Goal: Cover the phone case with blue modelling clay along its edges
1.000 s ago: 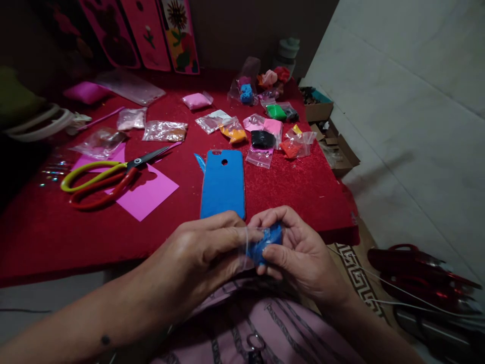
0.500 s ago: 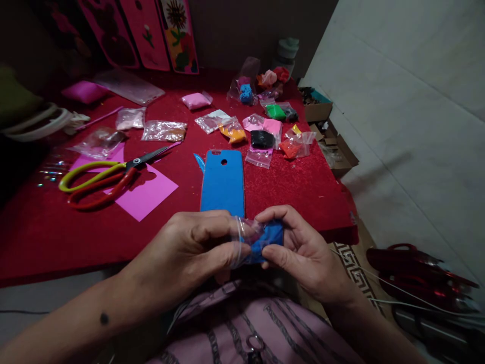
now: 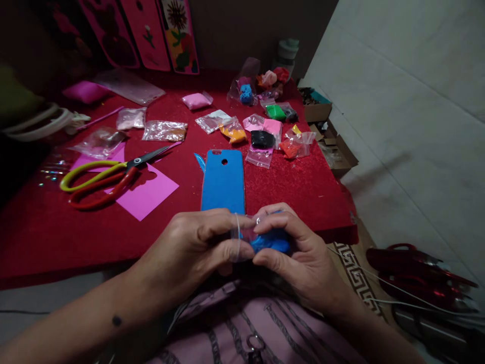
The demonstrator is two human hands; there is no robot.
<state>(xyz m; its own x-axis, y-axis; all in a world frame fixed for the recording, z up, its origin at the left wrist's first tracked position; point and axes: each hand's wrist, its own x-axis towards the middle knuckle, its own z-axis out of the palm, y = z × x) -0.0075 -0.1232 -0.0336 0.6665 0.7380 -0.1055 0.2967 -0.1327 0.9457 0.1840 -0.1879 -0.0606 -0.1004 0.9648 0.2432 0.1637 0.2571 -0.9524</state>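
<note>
Between my hands, over the table's front edge, is a clear plastic bag (image 3: pixel 245 233) with blue clay (image 3: pixel 272 241) in it. My left hand (image 3: pixel 204 240) has its thumb and fingers inside or around the bag's mouth; which of the two I cannot tell. My right hand (image 3: pixel 303 247) closes its fingers and thumb around the clay end of the bag. Just behind my hands lies a blue phone case (image 3: pixel 223 184), its near end hidden by my left hand. A thin blue scrap (image 3: pixel 199 162) lies at its left side.
Scissors (image 3: pixel 125 174) with yellow and red handles lie over pink paper (image 3: pixel 151 194) on the red tablecloth (image 3: pixel 303 194). Several small bags of coloured clay, such as an orange one (image 3: pixel 233 131), lie farther back. Cardboard boxes (image 3: pixel 337 151) stand by the wall at right.
The blue clay has shifted slightly to the right and my right fingers now wrap farther over it. My left hand stays at the bag's mouth.
</note>
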